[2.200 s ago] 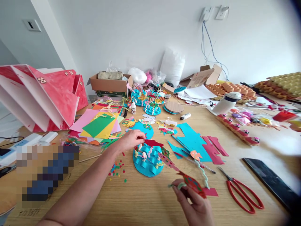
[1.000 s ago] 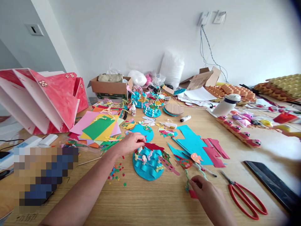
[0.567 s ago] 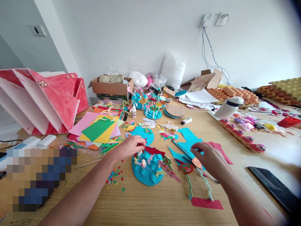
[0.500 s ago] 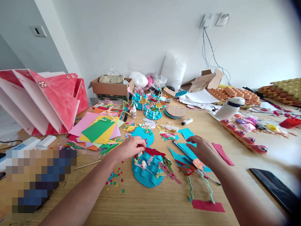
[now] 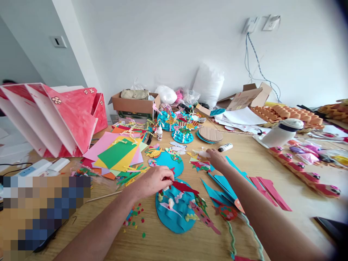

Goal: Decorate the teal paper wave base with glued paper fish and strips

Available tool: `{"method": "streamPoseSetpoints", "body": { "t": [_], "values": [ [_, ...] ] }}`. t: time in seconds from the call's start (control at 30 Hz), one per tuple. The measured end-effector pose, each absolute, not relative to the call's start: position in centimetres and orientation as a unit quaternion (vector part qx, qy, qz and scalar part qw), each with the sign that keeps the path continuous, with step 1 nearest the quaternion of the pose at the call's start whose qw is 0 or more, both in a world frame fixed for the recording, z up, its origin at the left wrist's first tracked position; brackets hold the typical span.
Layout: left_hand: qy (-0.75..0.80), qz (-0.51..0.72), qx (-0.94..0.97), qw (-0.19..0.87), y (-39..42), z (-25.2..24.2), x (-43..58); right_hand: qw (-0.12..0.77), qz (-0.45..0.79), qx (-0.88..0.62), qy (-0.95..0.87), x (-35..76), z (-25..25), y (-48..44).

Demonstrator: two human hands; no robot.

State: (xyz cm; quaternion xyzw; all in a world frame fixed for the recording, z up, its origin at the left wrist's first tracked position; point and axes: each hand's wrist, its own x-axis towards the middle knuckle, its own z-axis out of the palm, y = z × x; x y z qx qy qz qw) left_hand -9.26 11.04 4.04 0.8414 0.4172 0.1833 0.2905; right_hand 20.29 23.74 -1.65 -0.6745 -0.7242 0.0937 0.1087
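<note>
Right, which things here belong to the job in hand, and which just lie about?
In the job, seemingly:
- near blue disc
- dark red cutout, at the left hand
- white tube, at the right hand

Lying about:
- white bottle
- egg trays
- power strip

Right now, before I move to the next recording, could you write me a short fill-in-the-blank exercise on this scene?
1. The left hand pinches the red paper fish over a round ____ base.
2. The hand at the white bottle lying on the table is the ____ one.
3. The green sheet lies directly on a ____ sheet.
4. The black-capped tube lies flat, while the dropper bottle stands ____.

Missing words: blue; right; yellow; upright.
</note>
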Motion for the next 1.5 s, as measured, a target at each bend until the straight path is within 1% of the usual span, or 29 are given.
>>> {"method": "streamPoseSetpoints", "body": {
  "t": [0.13,0.37,0.53,0.63,0.7,0.87,0.93,1.07,1.27,1.37,1.5],
  "values": [
    [0.414,0.188,0.84,0.295,11.0,4.0,-9.2,0.163,0.148,-0.679,-0.7,21.1,-1.0,23.6],
    [0.41,0.19,0.841,0.298,11.0,3.9,-9.3,0.236,0.313,-0.637,-0.664,21.1,1.0,21.2],
    [0.412,0.192,0.837,0.304,11.0,3.9,-9.3,0.267,0.395,-0.578,-0.662,19.0,3.2,18.2],
    [0.407,0.194,0.838,0.307,11.0,3.9,-9.3,0.298,0.506,-0.499,-0.638,17.6,4.3,16.5],
    [0.408,0.191,0.839,0.306,11.0,3.9,-9.3,0.321,0.55,-0.475,-0.607,16.8,4.7,15.6],
    [0.405,0.19,0.843,0.298,11.0,4.0,-9.3,0.338,0.554,-0.452,-0.612,15.4,5.1,14.8],
    [0.402,0.191,0.847,0.29,11.0,3.9,-9.3,0.322,0.536,-0.448,-0.639,14.9,5.4,14.8],
    [0.403,0.198,0.848,0.281,11.2,3.6,-9.2,0.284,0.468,-0.493,-0.676,13.9,6.1,14.6],
    [0.414,0.2,0.836,0.301,11.0,3.9,-9.2,0.229,0.474,-0.47,-0.708,12.9,6.5,14.2],
    [0.421,0.209,0.826,0.313,10.8,4.1,-9.1,0.217,0.478,-0.455,-0.719,12.6,6.1,14.1],
    [0.426,0.226,0.813,0.326,10.8,3.9,-9.0,0.214,0.424,-0.47,-0.744,12.3,5.3,14.4]
  ]
}}
